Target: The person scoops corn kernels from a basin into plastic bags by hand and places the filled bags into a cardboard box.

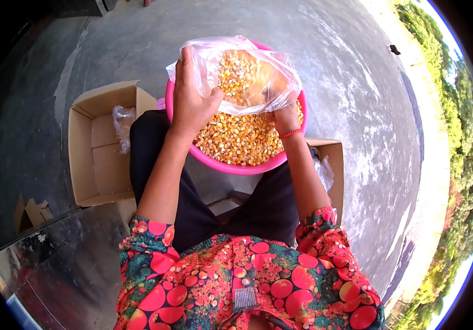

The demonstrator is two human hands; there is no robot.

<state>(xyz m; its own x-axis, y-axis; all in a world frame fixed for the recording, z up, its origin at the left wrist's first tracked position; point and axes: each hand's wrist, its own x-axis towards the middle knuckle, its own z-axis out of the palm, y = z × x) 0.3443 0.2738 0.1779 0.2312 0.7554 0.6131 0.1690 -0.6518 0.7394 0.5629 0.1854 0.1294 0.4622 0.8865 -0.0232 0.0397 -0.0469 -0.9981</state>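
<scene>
A clear plastic bag [206,60] is spread wide at the mouth over a pink basin [223,165], with yellow corn kernels [239,140] filling the basin below. More kernels show within the bag's opening. My left hand [192,104] grips the bag's left edge, thumb toward the opening and fingers along the outside. At the bag's right rim is my right hand [287,116], closed on the plastic; its fingers are partly hidden by the film. A red string bracelet [290,133] circles my right wrist. The basin rests at my knees.
To the left stands an open cardboard box [102,179] with a clear plastic bag [122,124] inside. Another cardboard box [334,170] sits by my right leg, also with clear plastic in it. A dark shiny panel [71,264] lies at lower left. Concrete floor [357,110] surrounds me.
</scene>
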